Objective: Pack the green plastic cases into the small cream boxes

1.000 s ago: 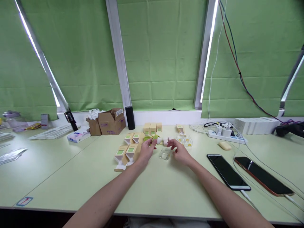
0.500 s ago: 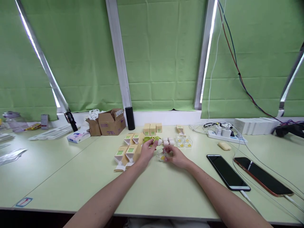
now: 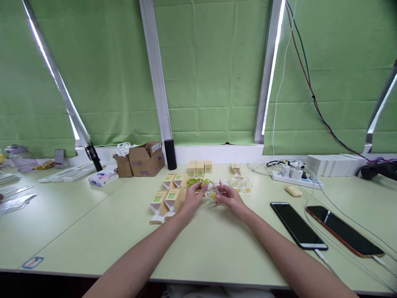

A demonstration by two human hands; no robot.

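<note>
Green roller blinds hang behind a pale green table point(image 3: 93, 231) that fills the lower view; both bare forearms reach over it to meet at the middle. At the centre the left hand point(image 3: 192, 199) has its fingers curled round a small green and white piece point(image 3: 207, 183), pinched at the fingertips; the right hand point(image 3: 230, 197) is likewise closed, thumb and fingers gripping a small clear plastic case with a yellow dot point(image 3: 213, 194); the two pieces are held just above the table and seem to touch, though they are too small to be sure. Left of the hands lie tan cardboard cartons with green labels point(image 3: 164, 198), some on their sides; more clear cases with yellow dots point(image 3: 240, 184) sit just beyond the right hand. Two dark smartphones point(image 3: 298, 225) lie well to the right; a white power strip point(image 3: 294, 174) sits behind them; an open brown cardboard box point(image 3: 145, 158) stands near the window.
</note>
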